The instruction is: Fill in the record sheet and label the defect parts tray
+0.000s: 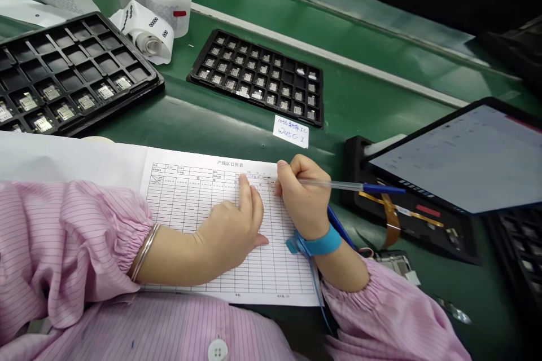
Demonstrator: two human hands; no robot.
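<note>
A printed form (182, 206) with a table grid lies on the green bench, some handwriting in its top rows. My right hand (304, 194) pinches a clear pen (339, 184) with a blue cap on its rear end, its tip near the form's upper right rows. A blue strap (322, 241) circles the right wrist. Resting on the form, my left hand (232, 225) has its index finger stretched toward the top rows and its thumb apart, holding nothing. Just above the form is a handwritten label (291, 131).
Black trays of small metal parts stand at the left (76, 67) and upper middle (258, 76). Label rolls (167, 3) are at the back left. A tilted screen (466, 158) stands at the right, with flex cables and loose parts beneath it.
</note>
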